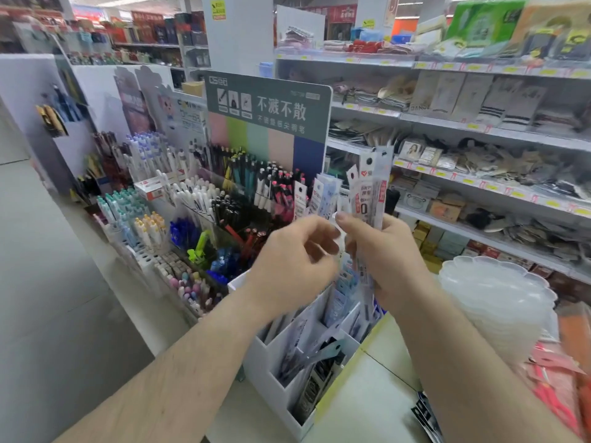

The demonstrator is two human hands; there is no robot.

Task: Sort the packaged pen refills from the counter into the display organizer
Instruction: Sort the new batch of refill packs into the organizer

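Both hands are up in front of the pen display. The right hand [388, 251] grips a fanned bunch of packaged pen refills [371, 193], fingers [347, 219] and thumb curled round the lower part of the packets, so the packs stand upright above the fist, their hang-tab tops reaching up beside the display's header card [271, 107]. The left hand [294, 254] sits just beside it, fingers curled in toward the bunch; the tips are blurred, so I cannot tell if they pinch a packet or merely touch the stack.

Below the hands stands the white display organizer [271, 366] on the pale counter [361, 401], its compartments stepped down toward the camera. More refill packs [340, 298] stand in the upper slots right under the wrists, and dark-printed packs [315, 385] lean in the lower front slot. A few dark packets [427, 417] lie flat on the counter at the lower right, well apart from the organizer.

Left of the organizer, racks of pens [198, 199] fill tiered holders. A stack of clear scalloped plastic trays [499, 295] sits at the right, near the right forearm, with store shelves [479, 135] behind.
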